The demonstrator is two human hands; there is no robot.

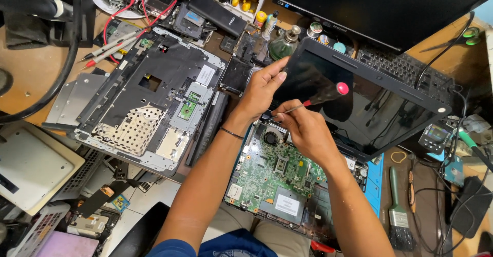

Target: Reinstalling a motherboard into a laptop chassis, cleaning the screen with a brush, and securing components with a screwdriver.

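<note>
- My right hand (pixel 307 128): fingers curled and pressed together around a screwdriver (pixel 313 101), pinching its thin metal shaft; the black handle with a red cap points up and away over the dark screen.
- The screwdriver's tip lies near the hinge corner of the opened laptop (pixel 287 185); I cannot tell exactly what it touches, since my fingers hide that spot.
- My left hand (pixel 262 90): fingers closed over the lower left corner of the laptop's screen panel (pixel 370 108), thumb on its face, steadying it. A thin dark bracelet (pixel 232 132) circles that wrist.
- Directly under both hands, the laptop's green motherboard (pixel 267 172) is exposed, with a round fan (pixel 270 138) just beside my right wrist.
- To the left, well apart, a removed laptop top cover (pixel 154 100) lies face down on the bench.
- To the right, a brush (pixel 396 205) lies beside a blue mat (pixel 375 182).
- Behind the screen panel, a black keyboard (pixel 400 67) and a monitor (pixel 380 5).
</note>
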